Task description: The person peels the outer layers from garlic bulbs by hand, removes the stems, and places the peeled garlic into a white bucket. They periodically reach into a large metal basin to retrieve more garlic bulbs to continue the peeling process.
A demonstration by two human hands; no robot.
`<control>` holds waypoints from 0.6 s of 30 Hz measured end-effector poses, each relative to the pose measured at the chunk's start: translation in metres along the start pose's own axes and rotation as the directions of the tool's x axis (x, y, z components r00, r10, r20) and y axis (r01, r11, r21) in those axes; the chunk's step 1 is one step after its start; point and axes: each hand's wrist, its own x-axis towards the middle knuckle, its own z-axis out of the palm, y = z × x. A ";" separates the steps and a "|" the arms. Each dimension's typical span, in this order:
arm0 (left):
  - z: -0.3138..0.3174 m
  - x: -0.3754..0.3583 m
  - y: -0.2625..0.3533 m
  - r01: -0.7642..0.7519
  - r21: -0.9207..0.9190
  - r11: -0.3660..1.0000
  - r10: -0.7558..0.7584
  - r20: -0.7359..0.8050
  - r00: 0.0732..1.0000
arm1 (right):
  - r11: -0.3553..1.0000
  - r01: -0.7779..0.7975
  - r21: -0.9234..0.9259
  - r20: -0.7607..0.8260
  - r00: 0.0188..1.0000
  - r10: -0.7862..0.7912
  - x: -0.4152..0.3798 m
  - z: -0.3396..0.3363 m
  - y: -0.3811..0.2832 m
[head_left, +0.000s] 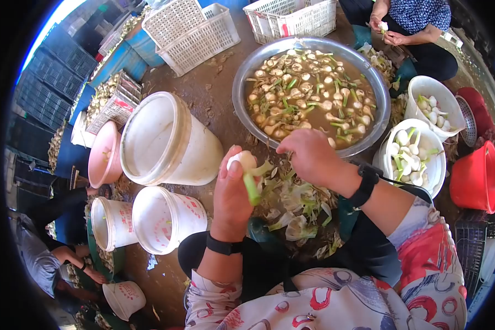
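Note:
My left hand is closed round a white garlic bulb whose green stem points down toward me. To its right, my right hand is held near the front rim of a large metal basin, its fingers bent together; what they hold, if anything, is hidden. Garlic bulbs with stems float in brown water in the basin. Between my knees, below both hands, lies a heap of peeled skins and leaves.
White buckets and a pink tub stand left. Right are a bucket of peeled garlic, another white bucket and a red bucket. Crates stand behind. One person sits at upper right, another at lower left.

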 end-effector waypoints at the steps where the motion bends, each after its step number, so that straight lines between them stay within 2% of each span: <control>1: 0.002 0.000 -0.003 -0.105 0.150 0.983 0.110 -0.026 0.994 | 0.981 -0.033 0.189 -0.078 0.996 0.049 0.003 -0.010 -0.013; 2: 0.003 0.000 -0.005 -0.199 0.300 0.933 0.218 -0.033 0.975 | 0.800 -0.262 0.539 0.162 0.965 0.207 0.008 -0.022 -0.023; 3: 0.001 0.001 -0.007 -0.200 0.297 0.934 0.219 -0.034 0.975 | 0.802 -0.262 0.537 0.163 0.965 0.206 0.007 -0.024 -0.029; 5: -0.003 0.003 -0.011 -0.156 0.407 0.900 0.187 -0.035 0.982 | 0.785 -0.162 0.597 0.250 0.968 0.010 0.002 -0.024 -0.040; 6: -0.002 0.001 -0.012 -0.131 0.355 0.926 0.153 -0.034 0.988 | 0.854 -0.014 0.520 0.200 0.974 -0.106 0.000 -0.021 -0.042; 7: 0.001 -0.001 -0.010 -0.128 0.355 0.926 0.149 -0.033 0.988 | 0.854 -0.016 0.520 0.199 0.975 -0.102 0.001 -0.023 -0.039; 9: 0.011 -0.007 -0.003 -0.091 0.186 0.978 0.096 -0.018 0.995 | 0.827 -0.130 0.548 0.257 0.966 -0.018 0.005 -0.028 -0.030; 10: 0.014 -0.009 0.001 -0.073 0.105 0.992 0.071 0.021 0.997 | 0.709 -0.247 0.661 0.250 0.963 0.102 0.006 -0.027 -0.027; 11: 0.015 -0.009 0.003 -0.081 0.103 0.991 0.079 0.017 0.997 | 0.711 -0.243 0.660 0.254 0.963 0.093 0.007 -0.026 -0.026; 13: 0.016 -0.007 0.004 0.017 -0.233 0.972 0.044 0.255 0.966 | 0.260 -0.301 0.917 0.303 0.952 0.033 0.008 -0.028 -0.026; 14: 0.015 -0.007 0.005 0.053 -0.199 0.978 -0.017 0.180 0.984 | 0.261 -0.302 0.917 0.303 0.952 0.035 0.008 -0.029 -0.028; 15: 0.015 -0.006 0.003 0.056 -0.202 0.978 -0.018 0.181 0.983 | 0.223 -0.252 0.942 0.242 0.968 0.070 0.009 -0.031 -0.033; 16: 0.016 -0.003 -0.002 0.141 -0.081 0.987 -0.134 0.081 0.988 | 0.191 -0.201 0.961 0.183 0.977 0.107 0.009 -0.034 -0.036; 17: 0.015 -0.001 -0.007 0.237 0.029 0.971 -0.236 -0.033 0.971 | 0.197 -0.207 0.958 0.189 0.976 0.109 0.007 -0.037 -0.038; 18: 0.010 -0.007 -0.011 0.156 0.241 0.958 -0.165 0.016 0.986 | 0.251 -0.201 0.947 0.177 0.977 0.115 0.005 -0.040 -0.040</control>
